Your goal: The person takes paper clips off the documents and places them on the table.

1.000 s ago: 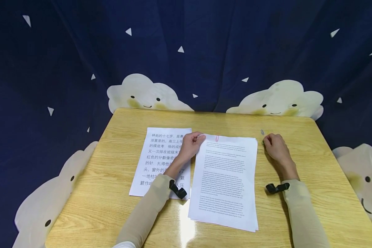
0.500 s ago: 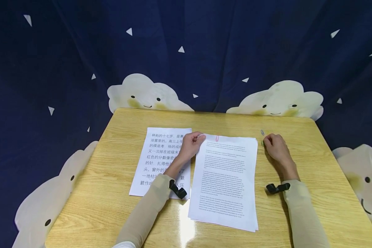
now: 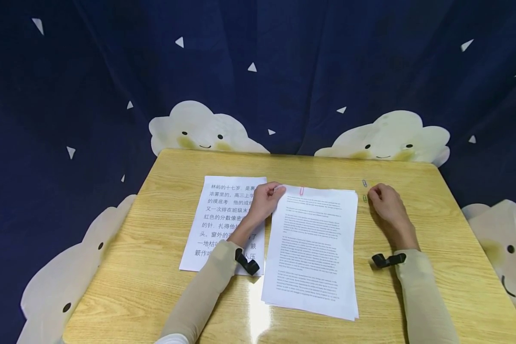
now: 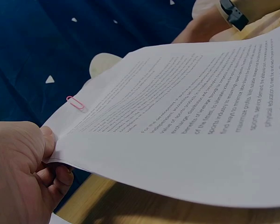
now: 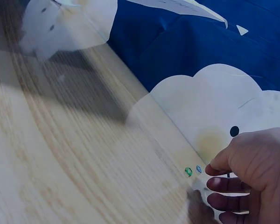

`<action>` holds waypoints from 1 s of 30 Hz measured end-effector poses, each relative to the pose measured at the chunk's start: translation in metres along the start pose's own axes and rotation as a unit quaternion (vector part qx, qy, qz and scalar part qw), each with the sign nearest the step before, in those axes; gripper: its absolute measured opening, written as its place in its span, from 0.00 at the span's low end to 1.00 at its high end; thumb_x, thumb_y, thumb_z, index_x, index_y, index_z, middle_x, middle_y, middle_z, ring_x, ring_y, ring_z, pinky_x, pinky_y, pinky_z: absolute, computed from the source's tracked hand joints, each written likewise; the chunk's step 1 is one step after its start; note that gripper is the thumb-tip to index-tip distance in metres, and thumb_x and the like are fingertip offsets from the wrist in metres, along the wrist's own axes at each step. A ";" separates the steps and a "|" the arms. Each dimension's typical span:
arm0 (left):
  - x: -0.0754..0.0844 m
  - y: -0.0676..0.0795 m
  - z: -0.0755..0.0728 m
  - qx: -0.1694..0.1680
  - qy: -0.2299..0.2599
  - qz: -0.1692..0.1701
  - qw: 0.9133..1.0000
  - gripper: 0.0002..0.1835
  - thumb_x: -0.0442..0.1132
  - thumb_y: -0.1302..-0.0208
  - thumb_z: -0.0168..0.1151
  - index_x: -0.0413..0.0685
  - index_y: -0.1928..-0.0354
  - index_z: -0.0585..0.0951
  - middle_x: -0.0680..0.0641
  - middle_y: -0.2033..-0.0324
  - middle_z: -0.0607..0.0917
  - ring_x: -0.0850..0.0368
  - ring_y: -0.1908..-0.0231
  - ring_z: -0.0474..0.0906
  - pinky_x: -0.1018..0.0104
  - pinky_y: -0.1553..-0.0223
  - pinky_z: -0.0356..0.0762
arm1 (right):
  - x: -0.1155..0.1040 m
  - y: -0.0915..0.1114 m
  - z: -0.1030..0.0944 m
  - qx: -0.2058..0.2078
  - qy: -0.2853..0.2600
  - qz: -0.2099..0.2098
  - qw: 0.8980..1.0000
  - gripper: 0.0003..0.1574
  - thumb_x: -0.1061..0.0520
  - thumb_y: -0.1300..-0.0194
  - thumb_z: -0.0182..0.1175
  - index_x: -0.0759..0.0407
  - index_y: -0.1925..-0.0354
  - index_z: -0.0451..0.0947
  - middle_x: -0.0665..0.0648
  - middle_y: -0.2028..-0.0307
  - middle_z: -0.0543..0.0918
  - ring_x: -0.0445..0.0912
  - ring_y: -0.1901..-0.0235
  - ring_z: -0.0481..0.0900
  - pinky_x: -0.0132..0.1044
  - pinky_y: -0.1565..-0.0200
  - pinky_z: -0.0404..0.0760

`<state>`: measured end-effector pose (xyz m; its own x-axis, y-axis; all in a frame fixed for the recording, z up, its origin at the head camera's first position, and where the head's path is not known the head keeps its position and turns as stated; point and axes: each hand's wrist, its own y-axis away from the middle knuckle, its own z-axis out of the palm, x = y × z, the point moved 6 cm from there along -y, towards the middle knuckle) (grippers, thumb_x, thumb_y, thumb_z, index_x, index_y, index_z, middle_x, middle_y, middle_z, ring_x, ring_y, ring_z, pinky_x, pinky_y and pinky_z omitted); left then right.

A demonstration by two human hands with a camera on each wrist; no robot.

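Note:
My left hand pinches the top left corner of a stack of printed paper sheets between thumb and fingers. That corner is lifted, and in the left wrist view the sheets bow above the table. A pink paper clip sits on the stack's top edge. To the right of the stack, my right hand rests with loosely bent fingers. Its thumb and fingers stand apart with nothing between them in the right wrist view. A green paper clip lies right beside its fingertips, with a blue paper clip just behind.
Another sheet with large Chinese print lies flat on the wooden table, partly under my left forearm. Behind the table's far edge hangs a dark blue curtain with clouds and small triangles. Each wrist wears a black strap.
My right hand has drawn slightly to the right, so the green paper clip, partly covered before, now shows fully. My left hand and the stack of sheets have stayed in place.

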<state>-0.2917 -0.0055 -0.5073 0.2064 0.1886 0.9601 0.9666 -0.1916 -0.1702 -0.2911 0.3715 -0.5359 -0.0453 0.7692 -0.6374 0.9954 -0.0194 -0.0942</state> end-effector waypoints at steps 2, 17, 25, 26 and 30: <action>0.001 0.000 0.000 -0.001 0.001 0.003 1.000 0.11 0.39 0.23 0.62 0.40 0.57 0.89 0.51 0.83 0.75 0.61 0.82 0.67 0.70 0.73 0.68 | 0.001 0.000 -0.002 0.000 -0.001 0.003 1.000 0.22 0.52 0.17 0.45 0.70 0.48 0.76 0.69 0.55 0.79 0.58 0.58 0.75 0.47 0.59 0.72; -0.001 -0.001 0.001 0.008 -0.001 0.013 1.000 0.11 0.40 0.24 0.63 0.40 0.59 0.89 0.50 0.84 0.74 0.60 0.82 0.66 0.69 0.73 0.67 | -0.014 0.001 -0.018 0.018 -0.008 -0.038 0.999 0.19 0.52 0.17 0.50 0.68 0.50 0.76 0.67 0.58 0.80 0.52 0.68 0.76 0.35 0.74 0.74; -0.001 -0.001 0.002 0.006 0.002 0.013 1.000 0.11 0.40 0.24 0.64 0.40 0.59 0.89 0.53 0.84 0.72 0.60 0.82 0.63 0.68 0.73 0.66 | -0.034 0.004 -0.025 0.031 -0.015 -0.059 0.998 0.19 0.52 0.17 0.51 0.68 0.47 0.76 0.68 0.53 0.80 0.54 0.62 0.77 0.30 0.71 0.73; -0.001 -0.001 0.002 0.005 0.001 0.013 1.000 0.11 0.40 0.24 0.64 0.40 0.59 0.89 0.52 0.84 0.71 0.60 0.82 0.63 0.68 0.73 0.65 | -0.037 0.005 -0.026 0.033 -0.016 -0.064 0.997 0.18 0.52 0.17 0.51 0.67 0.47 0.76 0.67 0.53 0.80 0.53 0.62 0.77 0.30 0.71 0.73; -0.001 -0.001 0.001 0.002 0.003 0.008 1.000 0.11 0.41 0.23 0.63 0.40 0.58 0.89 0.51 0.83 0.75 0.60 0.82 0.66 0.69 0.72 0.67 | -0.048 0.006 -0.028 0.042 -0.021 -0.083 0.995 0.16 0.53 0.18 0.53 0.66 0.49 0.77 0.65 0.56 0.81 0.50 0.66 0.75 0.30 0.72 0.72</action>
<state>-0.2927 -0.0049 -0.5087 0.2214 0.1796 0.9585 0.9638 -0.1904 -0.1869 -0.2807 0.3525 -0.4847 -0.2142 0.7395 -0.6382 0.9631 0.0510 -0.2642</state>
